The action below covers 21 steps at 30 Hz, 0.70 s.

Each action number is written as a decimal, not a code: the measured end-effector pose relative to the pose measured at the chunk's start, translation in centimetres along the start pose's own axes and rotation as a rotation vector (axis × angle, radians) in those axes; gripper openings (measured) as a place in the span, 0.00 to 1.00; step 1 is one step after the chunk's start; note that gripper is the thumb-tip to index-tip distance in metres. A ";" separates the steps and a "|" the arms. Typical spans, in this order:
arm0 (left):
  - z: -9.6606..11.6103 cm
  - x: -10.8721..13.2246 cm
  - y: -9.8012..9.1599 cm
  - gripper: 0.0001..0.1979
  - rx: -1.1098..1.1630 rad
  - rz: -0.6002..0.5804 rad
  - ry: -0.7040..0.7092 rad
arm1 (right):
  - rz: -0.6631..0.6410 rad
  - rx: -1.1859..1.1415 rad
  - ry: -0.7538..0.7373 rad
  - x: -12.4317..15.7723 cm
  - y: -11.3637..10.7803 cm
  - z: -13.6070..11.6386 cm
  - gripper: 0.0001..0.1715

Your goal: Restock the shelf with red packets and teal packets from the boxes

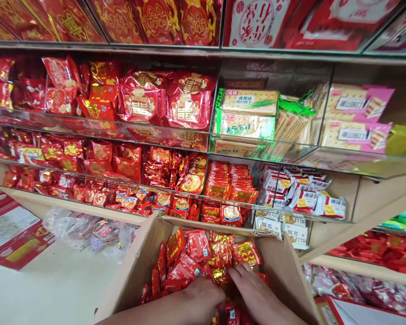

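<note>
An open cardboard box (135, 266) stands below the shelves, full of small red and gold snack packets (196, 253). Both my hands reach into it at the bottom of the view. My left hand (203, 293) lies knuckles-up on the packets with its fingers curled down among them. My right hand (252, 286) rests beside it, fingers stretched forward and pressed onto the packets near a red and gold one (246, 253). What either hand holds is hidden under the fingers.
Tilted clear-fronted shelf bins (169, 135) hold red sweets, green cracker packs (246, 115) and pink cracker packs (357, 117). Clear plastic bags (74, 228) lie left of the box on a pale floor. Red boxes (10, 230) sit far left.
</note>
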State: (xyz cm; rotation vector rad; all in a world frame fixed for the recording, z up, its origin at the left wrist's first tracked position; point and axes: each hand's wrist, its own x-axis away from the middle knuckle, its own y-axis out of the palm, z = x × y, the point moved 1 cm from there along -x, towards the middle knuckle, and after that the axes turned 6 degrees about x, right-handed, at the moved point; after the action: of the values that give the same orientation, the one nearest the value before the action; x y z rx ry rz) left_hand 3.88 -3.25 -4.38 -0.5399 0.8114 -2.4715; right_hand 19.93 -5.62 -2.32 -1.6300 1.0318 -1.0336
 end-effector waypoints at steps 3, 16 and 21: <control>0.8 0.2 -2.1 0.06 0.035 0.171 -0.068 | 0.021 -0.150 -0.010 -0.1 -0.9 0.5 0.14; 1.4 -0.4 -5.7 0.16 0.939 0.419 -0.011 | 0.368 -1.347 0.292 0.1 -5.5 1.2 0.17; 2.6 -0.7 -5.0 0.17 1.145 0.421 -0.004 | 0.197 -1.422 0.247 -0.1 -5.0 -0.4 0.18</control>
State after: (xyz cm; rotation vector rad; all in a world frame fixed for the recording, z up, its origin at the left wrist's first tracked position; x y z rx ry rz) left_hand 4.16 -0.43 0.56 0.0593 -0.4972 -2.0760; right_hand 20.43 -4.51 2.54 -2.3692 2.3350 -0.2491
